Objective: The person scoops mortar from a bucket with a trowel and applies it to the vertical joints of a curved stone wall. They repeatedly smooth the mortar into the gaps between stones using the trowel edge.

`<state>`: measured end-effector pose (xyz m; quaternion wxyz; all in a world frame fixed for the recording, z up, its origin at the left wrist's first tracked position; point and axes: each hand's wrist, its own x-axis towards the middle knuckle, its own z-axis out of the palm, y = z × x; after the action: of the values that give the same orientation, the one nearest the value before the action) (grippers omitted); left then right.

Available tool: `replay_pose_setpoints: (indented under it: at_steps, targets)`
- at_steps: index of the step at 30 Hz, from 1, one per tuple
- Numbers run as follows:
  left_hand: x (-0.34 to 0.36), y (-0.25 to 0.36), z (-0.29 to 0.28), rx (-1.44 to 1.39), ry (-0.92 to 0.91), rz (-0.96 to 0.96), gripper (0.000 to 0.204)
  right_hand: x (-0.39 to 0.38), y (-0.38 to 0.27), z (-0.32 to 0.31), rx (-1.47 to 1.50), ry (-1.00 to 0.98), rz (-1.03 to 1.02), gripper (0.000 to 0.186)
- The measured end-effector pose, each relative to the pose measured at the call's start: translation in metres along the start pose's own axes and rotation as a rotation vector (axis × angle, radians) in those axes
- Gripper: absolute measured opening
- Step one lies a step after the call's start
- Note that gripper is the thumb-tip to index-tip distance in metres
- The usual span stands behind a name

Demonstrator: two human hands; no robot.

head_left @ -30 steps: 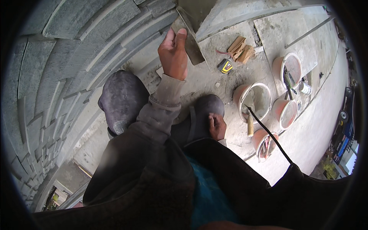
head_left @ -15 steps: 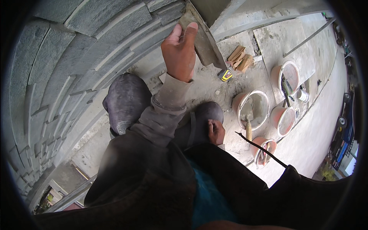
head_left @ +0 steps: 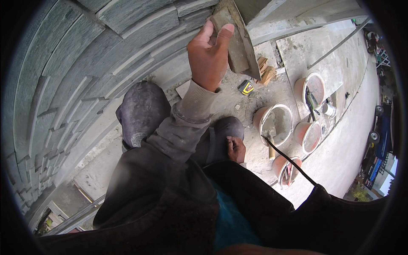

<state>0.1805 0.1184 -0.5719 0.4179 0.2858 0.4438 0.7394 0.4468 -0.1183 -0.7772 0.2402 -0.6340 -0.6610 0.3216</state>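
Observation:
My left hand (head_left: 208, 57) reaches up to a long, flat grey stone strip (head_left: 238, 44) with mortar smears. Its thumb lies on the face and the fingers close at the near edge. The strip's upper end leaves the picture beside the wall of layered grey stone (head_left: 114, 51). On my bent right knee (head_left: 229, 127) rests my right hand (head_left: 236, 148), fingers curled in, with nothing visible in them. Just below the strip's lower end, a yellow and black tape measure (head_left: 246, 87) lies on the dusty floor.
Broken brown wooden pieces (head_left: 267, 74) lie beyond the tape measure. To the right stand a mortar bucket (head_left: 259, 121) with a wooden-handled trowel (head_left: 271, 151), a bucket of tools (head_left: 300, 93), and two smaller pails (head_left: 302, 131). A white can (head_left: 329, 109) is near them. A thin pole (head_left: 340, 42) slants at the upper right.
My left hand and the stone strip have shifted slightly right in the picture, while the floor things have shifted slightly left. My right hand stays on the knee.

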Motion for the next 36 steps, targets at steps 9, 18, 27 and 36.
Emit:
replay_pose_setpoints:
  at_steps: [9,18,27,36]
  targets:
    - [-0.036,-0.015,-0.026,-0.264,-0.060,-0.032,0.050,0.001,-0.015,-0.001,-0.016,-0.023,0.038,0.008]
    - [-0.026,-0.073,-0.052,-0.307,0.139,-0.285,0.035,0.006,-0.002,0.007,-0.050,-0.031,0.041,0.011]
    - [-0.019,-0.077,-0.053,-0.251,0.106,-0.231,0.032,0.011,-0.002,0.011,-0.092,-0.040,-0.001,0.012]
    - [-0.017,-0.072,-0.055,-0.219,0.109,-0.180,0.035,0.014,-0.002,0.010,-0.088,-0.047,-0.008,0.011]
